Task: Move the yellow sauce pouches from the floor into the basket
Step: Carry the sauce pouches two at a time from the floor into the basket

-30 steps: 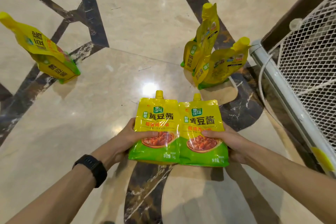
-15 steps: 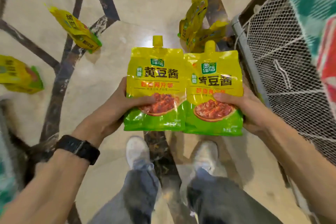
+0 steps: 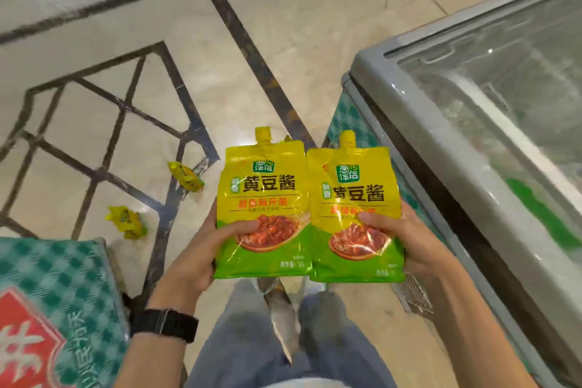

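Centre: left hand (image 3: 201, 249) is gripping left pouch (image 3: 261, 195); right hand (image 3: 409, 239) is gripping right pouch (image 3: 356, 198); edges touching, spouts up. Centre-left: two floor pouches (image 3: 185, 176) (image 3: 127, 223) are lying apart.

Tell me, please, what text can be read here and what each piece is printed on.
"葱伴侣": logo, left pouch.
"黄豆酱": left pouch.
"超值两斤装": left pouch, red line.
"黄豆酱": right pouch.
Too blurred or small: net-weight print, floor pouches, checked sack lettering.

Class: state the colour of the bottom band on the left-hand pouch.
The bottom band of that pouch is green, best seen in the head view.
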The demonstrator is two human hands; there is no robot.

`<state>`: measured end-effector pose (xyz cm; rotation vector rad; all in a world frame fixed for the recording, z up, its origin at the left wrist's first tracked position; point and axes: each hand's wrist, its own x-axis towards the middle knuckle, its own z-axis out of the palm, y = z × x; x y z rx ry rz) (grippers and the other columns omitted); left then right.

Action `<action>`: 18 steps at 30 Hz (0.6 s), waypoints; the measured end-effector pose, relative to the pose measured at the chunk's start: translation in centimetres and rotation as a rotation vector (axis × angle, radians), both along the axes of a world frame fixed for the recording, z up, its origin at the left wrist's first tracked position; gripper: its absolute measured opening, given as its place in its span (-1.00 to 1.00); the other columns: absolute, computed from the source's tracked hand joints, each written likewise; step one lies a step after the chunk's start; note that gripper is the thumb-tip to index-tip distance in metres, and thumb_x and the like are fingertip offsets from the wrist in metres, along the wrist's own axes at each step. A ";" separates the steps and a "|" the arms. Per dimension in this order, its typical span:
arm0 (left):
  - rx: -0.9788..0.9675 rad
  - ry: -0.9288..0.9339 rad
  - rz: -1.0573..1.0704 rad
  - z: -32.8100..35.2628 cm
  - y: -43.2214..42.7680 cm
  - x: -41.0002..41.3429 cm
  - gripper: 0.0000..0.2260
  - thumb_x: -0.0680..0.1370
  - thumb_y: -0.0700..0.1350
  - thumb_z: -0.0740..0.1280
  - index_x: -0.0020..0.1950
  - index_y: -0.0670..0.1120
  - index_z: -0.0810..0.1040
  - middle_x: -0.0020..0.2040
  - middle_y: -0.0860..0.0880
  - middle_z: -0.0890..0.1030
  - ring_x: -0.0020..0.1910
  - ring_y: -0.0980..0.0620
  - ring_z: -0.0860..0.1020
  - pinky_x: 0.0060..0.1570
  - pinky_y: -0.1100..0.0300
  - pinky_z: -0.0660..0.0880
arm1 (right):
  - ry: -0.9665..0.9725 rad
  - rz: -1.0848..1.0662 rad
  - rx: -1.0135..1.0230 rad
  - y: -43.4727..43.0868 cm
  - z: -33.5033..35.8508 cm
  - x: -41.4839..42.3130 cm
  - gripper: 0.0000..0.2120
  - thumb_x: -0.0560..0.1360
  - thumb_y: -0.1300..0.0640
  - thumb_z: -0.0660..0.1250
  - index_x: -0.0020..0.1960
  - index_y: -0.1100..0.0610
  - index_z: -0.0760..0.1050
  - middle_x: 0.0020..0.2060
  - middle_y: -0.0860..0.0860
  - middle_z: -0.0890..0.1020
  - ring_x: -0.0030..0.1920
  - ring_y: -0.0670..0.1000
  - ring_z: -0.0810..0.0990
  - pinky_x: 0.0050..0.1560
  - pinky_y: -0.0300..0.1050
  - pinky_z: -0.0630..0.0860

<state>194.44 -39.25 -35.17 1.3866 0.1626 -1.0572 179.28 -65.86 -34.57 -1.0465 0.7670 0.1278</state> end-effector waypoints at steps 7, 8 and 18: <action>-0.103 -0.084 -0.170 6.0 -2.3 2.4 0.14 -0.13 0.12 0.73 0.42 -0.07 0.46 0.09 -0.11 0.72 -0.02 -0.10 0.72 -0.21 0.08 0.66 | -0.108 -0.279 -0.034 2.7 7.4 -2.5 -0.50 0.29 0.37 0.49 0.22 0.22 0.53 -0.01 0.16 0.73 -0.10 0.14 0.73 -0.18 0.00 0.67; -0.117 -0.087 -0.205 6.6 -2.5 2.9 0.14 -0.14 0.11 0.73 0.41 -0.08 0.46 0.09 -0.12 0.72 -0.03 -0.11 0.72 -0.22 0.08 0.66 | -0.119 -0.311 -0.039 3.3 8.0 -2.6 -0.43 0.25 0.34 0.55 0.24 0.24 0.52 0.02 0.18 0.72 -0.08 0.16 0.73 -0.16 0.02 0.67; -0.258 -0.046 -0.592 9.9 -5.3 5.6 0.06 -0.08 0.06 0.73 0.39 0.02 0.45 0.15 -0.15 0.70 0.04 -0.20 0.70 -0.18 0.03 0.67 | -0.123 -0.647 -0.088 9.8 10.4 -6.6 -0.05 -0.10 0.09 0.74 0.26 0.16 0.51 0.09 0.21 0.69 0.00 0.23 0.71 -0.18 0.01 0.67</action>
